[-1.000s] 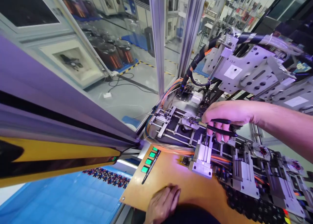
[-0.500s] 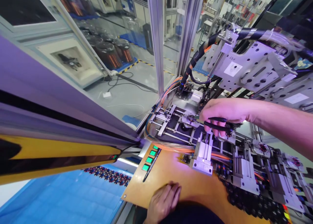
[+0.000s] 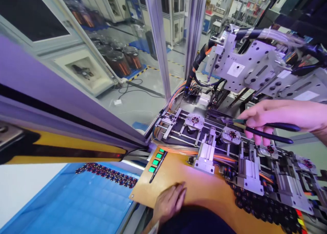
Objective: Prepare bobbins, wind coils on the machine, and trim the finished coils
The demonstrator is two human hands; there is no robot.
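My right hand [image 3: 276, 116] is closed round black-handled pliers [image 3: 258, 127], held in the air above a row of round metal fixtures, one of them [image 3: 232, 134] just below the jaws. The plier tips [image 3: 224, 120] point left toward another round fixture [image 3: 195, 120]. My left hand [image 3: 170, 202] lies flat, fingers together, on the front edge of the tan wooden board [image 3: 194, 189], and holds nothing.
A machine head of perforated metal plates [image 3: 245, 70] hangs over the fixtures, with cable bundles [image 3: 199, 67] behind. Green lit buttons [image 3: 155, 161] and a thin dark pen-like tool [image 3: 157, 167] sit on the board's left. A blue tray [image 3: 84, 203] carries small dark parts [image 3: 107, 174].
My right hand has pulled the pliers back to the right, away from the leftmost round fixture, which now shows uncovered. My left hand has stayed on the board.
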